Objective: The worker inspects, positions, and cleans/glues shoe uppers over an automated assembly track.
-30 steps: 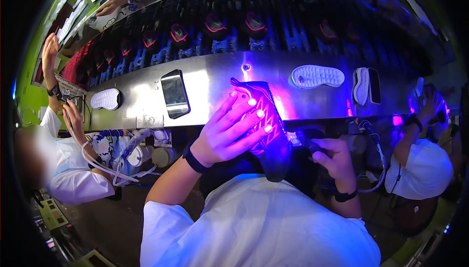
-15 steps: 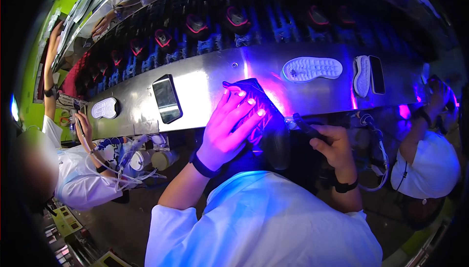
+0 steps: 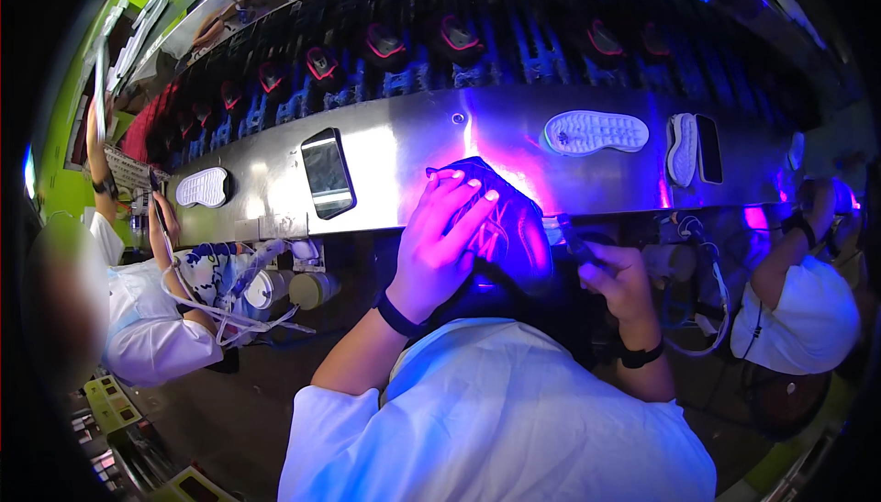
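Note:
A dark shoe upper [image 3: 521,236] with laces, washed in violet-pink light, is held over the front edge of the metal bench [image 3: 385,149]. My left hand [image 3: 433,250] grips its far, collar end, fingers spread across the top and the thumb side hidden. In my right hand [image 3: 619,282] is a dark-handled brush [image 3: 578,247], the fingers closed round the handle. Its pale tip is beside the right side of the shoe; I cannot tell whether they touch. The underside of the shoe is hidden.
White soles [image 3: 596,132] lie on the bench, with phones [image 3: 328,173] among them. Behind runs a dark rack or conveyor [image 3: 514,34] carrying several shoes. Co-workers sit at left [image 3: 156,318] and right [image 3: 798,309]. Tubs [image 3: 312,290] and cables stand below the bench at left.
The shoe has turned slightly in my left hand, its near end rising toward the bench and more of its laced top showing. My right hand and the brush have shifted slightly lower. The whole view has shifted slightly.

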### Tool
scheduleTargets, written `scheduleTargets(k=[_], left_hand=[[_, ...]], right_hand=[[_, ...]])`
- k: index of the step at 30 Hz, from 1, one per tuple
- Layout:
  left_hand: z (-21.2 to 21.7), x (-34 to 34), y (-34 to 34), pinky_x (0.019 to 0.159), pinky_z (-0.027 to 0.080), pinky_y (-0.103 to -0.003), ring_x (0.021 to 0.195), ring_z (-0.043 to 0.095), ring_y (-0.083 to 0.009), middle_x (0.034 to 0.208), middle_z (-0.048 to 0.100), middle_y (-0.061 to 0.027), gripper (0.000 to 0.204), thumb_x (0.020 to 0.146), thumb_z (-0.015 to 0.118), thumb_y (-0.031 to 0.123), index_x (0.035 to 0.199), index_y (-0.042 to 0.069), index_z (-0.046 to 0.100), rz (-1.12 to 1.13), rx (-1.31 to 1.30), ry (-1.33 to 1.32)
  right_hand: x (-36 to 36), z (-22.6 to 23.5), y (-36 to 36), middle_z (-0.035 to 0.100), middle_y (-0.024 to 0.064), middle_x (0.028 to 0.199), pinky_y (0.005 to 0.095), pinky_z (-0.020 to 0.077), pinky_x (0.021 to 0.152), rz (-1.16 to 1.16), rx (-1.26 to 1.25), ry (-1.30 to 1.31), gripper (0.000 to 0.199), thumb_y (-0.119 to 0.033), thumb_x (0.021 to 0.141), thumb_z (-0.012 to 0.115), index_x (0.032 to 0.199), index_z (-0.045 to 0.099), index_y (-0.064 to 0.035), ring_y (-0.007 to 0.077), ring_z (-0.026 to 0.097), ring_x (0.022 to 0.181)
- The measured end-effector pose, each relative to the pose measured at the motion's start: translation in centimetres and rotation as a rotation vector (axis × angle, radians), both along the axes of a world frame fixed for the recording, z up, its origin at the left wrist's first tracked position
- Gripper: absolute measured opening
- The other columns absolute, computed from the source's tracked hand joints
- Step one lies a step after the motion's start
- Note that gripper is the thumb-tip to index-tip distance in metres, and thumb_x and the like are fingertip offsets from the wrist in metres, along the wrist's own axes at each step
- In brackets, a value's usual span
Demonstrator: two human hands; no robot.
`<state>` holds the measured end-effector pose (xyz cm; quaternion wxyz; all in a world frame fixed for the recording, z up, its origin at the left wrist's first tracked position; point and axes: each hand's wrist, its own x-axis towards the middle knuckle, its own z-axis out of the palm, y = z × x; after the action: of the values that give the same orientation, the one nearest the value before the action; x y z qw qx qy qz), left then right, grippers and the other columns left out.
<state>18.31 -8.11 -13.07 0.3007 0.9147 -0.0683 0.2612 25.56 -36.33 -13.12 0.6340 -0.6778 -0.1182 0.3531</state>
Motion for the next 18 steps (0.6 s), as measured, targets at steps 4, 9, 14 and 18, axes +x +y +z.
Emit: scheduleTargets(k=[4, 9, 14, 18], left_hand=[[0.1, -0.8, 0.2, 0.11, 0.042, -0.053, 0.125, 0.056, -0.0383, 0.123, 0.062, -0.0163, 0.064, 0.062, 0.07, -0.008, 0.124, 0.008, 0.066, 0.032, -0.034, 0.041], [0.0, -2.1, 0.2, 0.104, 0.047, -0.047, 0.118, 0.058, -0.0384, 0.118, 0.062, -0.0169, 0.058, 0.069, 0.07, -0.005, 0.125, 0.009, 0.065, 0.117, -0.105, 0.121], [-0.5, -3.0, 0.2, 0.095, 0.052, -0.042, 0.114, 0.061, -0.0362, 0.118, 0.062, -0.0167, 0.063, 0.068, 0.063, -0.007, 0.128, 0.01, 0.063, 0.16, -0.102, 0.208], [-0.3, -3.0, 0.1, 0.084, 0.057, -0.037, 0.1, 0.069, -0.0312, 0.117, 0.066, -0.0138, 0.054, 0.074, 0.069, -0.001, 0.127, 0.012, 0.065, 0.26, -0.045, 0.208]], right_hand=[[-1.2, -0.3, -0.2, 0.061, -0.0032, 0.076, 0.0209, 0.0419, 0.062, 0.018, 0.049, 0.053, 0.038, -0.021, 0.092, 0.069, 0.123, 0.067, 0.0002, 0.0043, 0.053, 0.068], [-3.2, 0.1, 0.1, 0.061, -0.0029, 0.076, 0.0202, 0.0417, 0.063, 0.002, 0.028, 0.106, 0.039, -0.022, 0.093, 0.068, 0.125, 0.065, 0.0008, 0.0036, 0.052, 0.068], [-4.6, -0.4, 0.5, 0.062, -0.0029, 0.081, 0.0203, 0.0435, 0.065, -0.061, -0.001, 0.067, 0.038, -0.018, 0.093, 0.069, 0.126, 0.065, 0.0012, 0.0039, 0.053, 0.071], [-4.5, -0.4, 0.9, 0.065, -0.0013, 0.091, 0.0211, 0.0475, 0.072, -0.131, -0.06, -0.093, 0.037, -0.013, 0.092, 0.07, 0.126, 0.065, 0.0021, 0.0057, 0.058, 0.078]])
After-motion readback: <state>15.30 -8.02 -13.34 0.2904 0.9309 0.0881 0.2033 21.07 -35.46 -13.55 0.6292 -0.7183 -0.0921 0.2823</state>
